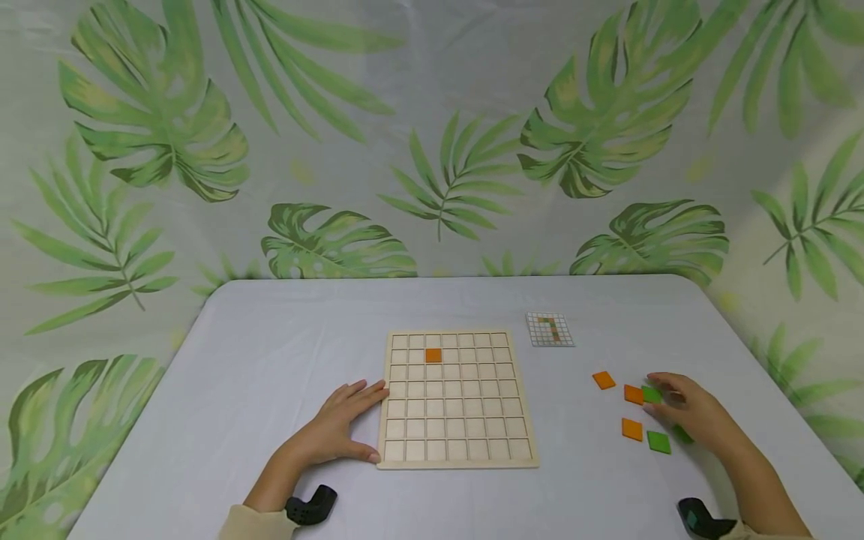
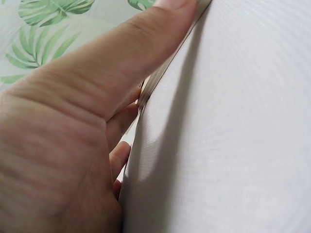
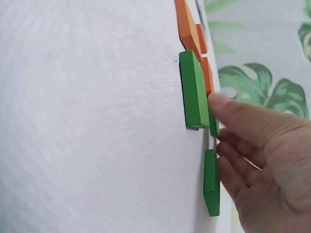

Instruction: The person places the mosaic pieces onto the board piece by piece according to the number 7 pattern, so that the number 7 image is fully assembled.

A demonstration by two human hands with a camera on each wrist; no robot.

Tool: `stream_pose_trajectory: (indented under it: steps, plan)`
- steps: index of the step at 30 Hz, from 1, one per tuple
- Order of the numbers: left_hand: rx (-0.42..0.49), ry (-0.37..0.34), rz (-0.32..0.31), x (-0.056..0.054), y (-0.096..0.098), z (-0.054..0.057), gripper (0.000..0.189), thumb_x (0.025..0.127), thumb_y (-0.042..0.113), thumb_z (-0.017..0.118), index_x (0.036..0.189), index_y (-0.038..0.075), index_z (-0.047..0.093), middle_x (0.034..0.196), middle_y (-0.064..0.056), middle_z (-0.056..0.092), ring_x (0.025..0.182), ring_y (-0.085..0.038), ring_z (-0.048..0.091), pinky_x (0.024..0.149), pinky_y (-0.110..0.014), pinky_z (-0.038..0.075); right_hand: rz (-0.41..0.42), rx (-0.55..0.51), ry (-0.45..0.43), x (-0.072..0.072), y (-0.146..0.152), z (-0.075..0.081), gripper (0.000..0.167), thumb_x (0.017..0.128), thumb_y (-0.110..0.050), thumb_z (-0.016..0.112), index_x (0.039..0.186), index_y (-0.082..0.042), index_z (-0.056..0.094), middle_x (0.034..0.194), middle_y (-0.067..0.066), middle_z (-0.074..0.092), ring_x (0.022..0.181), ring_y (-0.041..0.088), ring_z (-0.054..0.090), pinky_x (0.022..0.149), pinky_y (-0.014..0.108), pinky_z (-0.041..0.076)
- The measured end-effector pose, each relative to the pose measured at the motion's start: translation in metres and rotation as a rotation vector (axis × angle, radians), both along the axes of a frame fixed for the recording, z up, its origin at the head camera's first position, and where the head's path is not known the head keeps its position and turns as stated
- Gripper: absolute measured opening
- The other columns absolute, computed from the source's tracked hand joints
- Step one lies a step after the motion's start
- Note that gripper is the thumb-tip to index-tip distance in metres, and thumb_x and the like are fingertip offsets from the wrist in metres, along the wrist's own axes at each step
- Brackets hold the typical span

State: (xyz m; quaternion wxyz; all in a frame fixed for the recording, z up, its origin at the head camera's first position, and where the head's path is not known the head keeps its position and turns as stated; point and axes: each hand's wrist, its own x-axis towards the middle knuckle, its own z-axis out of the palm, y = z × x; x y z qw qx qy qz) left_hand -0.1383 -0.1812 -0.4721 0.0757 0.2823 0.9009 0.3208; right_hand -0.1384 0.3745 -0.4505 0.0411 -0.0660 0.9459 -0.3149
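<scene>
A square wooden grid board [image 1: 454, 411] lies on the table, with one orange tile [image 1: 433, 355] in a cell of its second row from the far side. My left hand [image 1: 336, 424] rests at the board's left edge, fingers spread and thumb at the near left corner. On the right, my right hand [image 1: 695, 412] has thumb and fingertips at the two sides of a green tile [image 1: 651, 395], pinching it beside an orange tile [image 1: 633, 394]. Another green tile [image 1: 683, 434] lies partly hidden under that hand. Seen from the right wrist, the thumb overlaps the pinched green tile [image 3: 214, 121].
A small pattern card [image 1: 550, 329] with orange and green squares lies beyond the board's right corner. Loose around the right hand are an orange tile [image 1: 604, 380], a nearer orange tile [image 1: 631, 430] and a green tile [image 1: 658, 442]. A leaf-print cloth hangs behind the table.
</scene>
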Motion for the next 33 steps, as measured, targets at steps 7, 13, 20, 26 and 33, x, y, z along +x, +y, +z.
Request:
stream_pose_trajectory:
  steps: [7, 13, 20, 26, 33]
  plan:
    - [0.005, -0.007, 0.002, 0.000, 0.000, 0.000, 0.097, 0.056, 0.055, 0.074, 0.138, 0.015, 0.039, 0.144, 0.000, 0.028, 0.132, -0.030, 0.015, 0.105, -0.049, 0.005, -0.013, 0.007, 0.090, 0.000, 0.006, -0.009, 0.037, 0.085, -0.020, 0.062, 0.110, 0.006, 0.054, 0.120, 0.029, 0.044, 0.110, 0.045, 0.039, 0.094, 0.038, 0.036]
    - [0.002, 0.000, 0.000, -0.001, 0.000, -0.002, 0.098, 0.056, 0.058, 0.072, 0.138, 0.015, 0.039, 0.144, 0.000, 0.028, 0.132, -0.029, 0.015, 0.105, -0.048, 0.005, -0.047, 0.006, 0.063, -0.002, 0.003, -0.002, 0.041, 0.089, -0.024, 0.056, 0.115, 0.008, 0.050, 0.116, 0.031, 0.044, 0.102, 0.046, 0.046, 0.081, 0.054, 0.040]
    - [-0.003, -0.001, 0.000, -0.001, 0.000, -0.003, 0.097, 0.057, 0.055, 0.074, 0.138, 0.017, 0.038, 0.145, 0.002, 0.027, 0.132, -0.028, 0.015, 0.105, -0.047, 0.005, 0.009, -0.002, 0.174, -0.017, -0.030, 0.023, 0.037, 0.089, -0.020, 0.057, 0.116, 0.004, 0.050, 0.113, 0.023, 0.051, 0.099, 0.037, 0.049, 0.077, 0.042, 0.047]
    - [-0.002, 0.025, -0.007, -0.001, -0.001, -0.003, 0.097, 0.057, 0.056, 0.073, 0.138, 0.015, 0.039, 0.144, 0.000, 0.029, 0.132, -0.030, 0.017, 0.105, -0.047, 0.005, 0.076, -0.057, 0.159, -0.042, -0.076, 0.043, 0.040, 0.088, -0.023, 0.058, 0.117, 0.002, 0.051, 0.114, 0.021, 0.052, 0.102, 0.036, 0.048, 0.081, 0.047, 0.046]
    - [-0.003, 0.017, -0.002, -0.002, -0.001, -0.003, 0.096, 0.057, 0.054, 0.074, 0.138, 0.016, 0.038, 0.144, 0.001, 0.029, 0.132, -0.028, 0.016, 0.105, -0.045, 0.005, 0.163, -0.103, 0.170, -0.068, -0.135, 0.054, 0.040, 0.085, -0.018, 0.062, 0.119, 0.001, 0.052, 0.113, 0.017, 0.053, 0.102, 0.034, 0.049, 0.084, 0.047, 0.043]
